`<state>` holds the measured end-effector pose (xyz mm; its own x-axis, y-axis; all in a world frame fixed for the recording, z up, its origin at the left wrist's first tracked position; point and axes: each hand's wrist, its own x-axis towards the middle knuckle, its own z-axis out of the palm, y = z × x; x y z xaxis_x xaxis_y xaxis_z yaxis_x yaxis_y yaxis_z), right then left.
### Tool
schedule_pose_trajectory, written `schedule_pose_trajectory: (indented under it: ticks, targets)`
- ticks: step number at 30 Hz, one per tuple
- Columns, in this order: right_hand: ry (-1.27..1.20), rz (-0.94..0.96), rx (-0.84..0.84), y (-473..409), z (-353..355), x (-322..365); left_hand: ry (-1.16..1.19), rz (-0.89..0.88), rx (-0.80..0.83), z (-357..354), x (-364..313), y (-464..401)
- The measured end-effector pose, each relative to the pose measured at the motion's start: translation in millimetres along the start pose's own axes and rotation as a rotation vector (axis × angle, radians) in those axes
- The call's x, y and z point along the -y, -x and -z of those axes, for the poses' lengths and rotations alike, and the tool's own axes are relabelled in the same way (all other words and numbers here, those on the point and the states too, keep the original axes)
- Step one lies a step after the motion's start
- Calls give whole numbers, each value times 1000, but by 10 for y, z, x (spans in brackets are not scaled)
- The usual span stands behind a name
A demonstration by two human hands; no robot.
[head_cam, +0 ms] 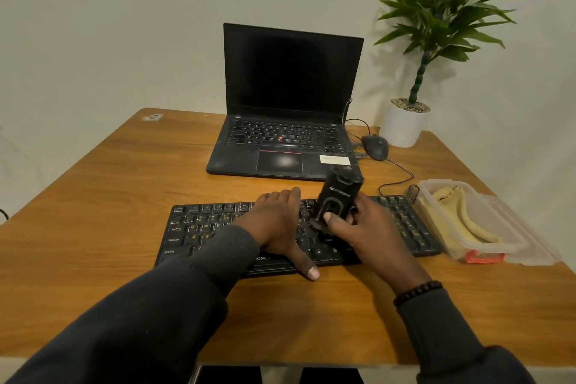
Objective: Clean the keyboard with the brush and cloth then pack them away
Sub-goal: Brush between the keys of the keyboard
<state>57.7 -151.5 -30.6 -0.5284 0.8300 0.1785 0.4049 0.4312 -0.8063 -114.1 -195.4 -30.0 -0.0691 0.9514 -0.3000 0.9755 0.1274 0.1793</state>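
Gripping: the right hand (367, 227) curls thumb and fingers around the black brush (338, 196), tilted, its bristle end down on the keys just ahead of the thumb.
Left hand (277, 224): fingers straight and spread, pressing flat on the keyboard (199, 227), thumb reaching over its near edge.
Cloth (461, 212): beige, lying in the clear container (511, 237) just right of the keyboard, well right of the right fingers.
Beyond the fingertips: open laptop (286, 109), mouse (375, 146), potted plant (436, 25).
Under everything: wooden table (93, 196).
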Motion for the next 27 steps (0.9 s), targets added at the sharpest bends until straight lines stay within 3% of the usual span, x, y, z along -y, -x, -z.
schedule_pose_trajectory:
  ticks: [3,13,23,27]
  targets:
    - [94,22,-11,26,2,-27,-5,0,18,15,-24,8]
    - [-87,-38,-10,56,-89,-76,119,-59,0,-56,160,223]
    - [149,84,66,49,-146,61,-38,130,107,108,736,605]
    - [68,76,60,7,-310,136,-73,144,109,115,706,559]
